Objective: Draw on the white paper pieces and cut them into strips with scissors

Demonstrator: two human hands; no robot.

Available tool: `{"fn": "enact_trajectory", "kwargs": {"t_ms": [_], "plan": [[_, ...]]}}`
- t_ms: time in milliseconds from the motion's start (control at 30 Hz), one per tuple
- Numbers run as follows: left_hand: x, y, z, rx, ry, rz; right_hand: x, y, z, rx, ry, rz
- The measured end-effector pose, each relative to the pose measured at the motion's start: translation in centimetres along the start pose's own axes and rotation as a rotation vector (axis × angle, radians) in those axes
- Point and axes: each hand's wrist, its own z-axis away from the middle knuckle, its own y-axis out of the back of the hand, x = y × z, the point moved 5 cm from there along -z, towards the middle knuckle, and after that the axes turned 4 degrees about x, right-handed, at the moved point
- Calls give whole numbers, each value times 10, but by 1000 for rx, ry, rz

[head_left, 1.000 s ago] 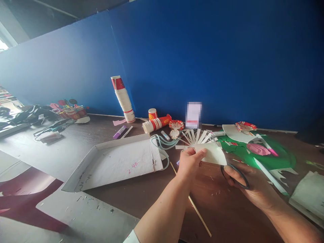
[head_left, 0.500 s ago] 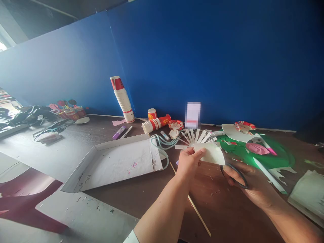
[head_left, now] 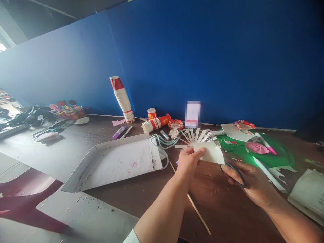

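Observation:
My left hand point(head_left: 188, 159) pinches a white paper piece point(head_left: 211, 153) between thumb and fingers. Narrow strips fan out along the paper's far side, while its near right part is uncut. In my right hand point(head_left: 249, 177) are scissors point(head_left: 236, 173) with dark handles, the thumb through one loop. The blades lie at the paper's right side and are mostly hidden, so how far apart they are does not show. Beneath my left forearm a thin wooden stick point(head_left: 199, 215) lies on the dark table.
Left of my hands lies a shallow white cardboard box point(head_left: 113, 165). Behind stand stacked paper cups point(head_left: 123, 99), with more cups point(head_left: 157, 124) lying down. On the right are a green sheet point(head_left: 280, 152), a pink oval point(head_left: 257, 147), markers and paper scraps. A blue partition point(head_left: 202, 60) closes off the back.
Hardly anything differs. My right hand and the scissors have shifted very slightly at the paper's right edge; my left hand keeps its hold on the paper.

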Motion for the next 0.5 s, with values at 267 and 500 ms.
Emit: {"fn": "enact_trajectory", "kwargs": {"t_ms": [267, 500], "plan": [[1, 1, 0, 10, -5, 22, -7, -2, 4, 57, 13, -4], [1, 2, -2, 15, -11, 23, -4, -2, 5, 73, -11, -21]]}}
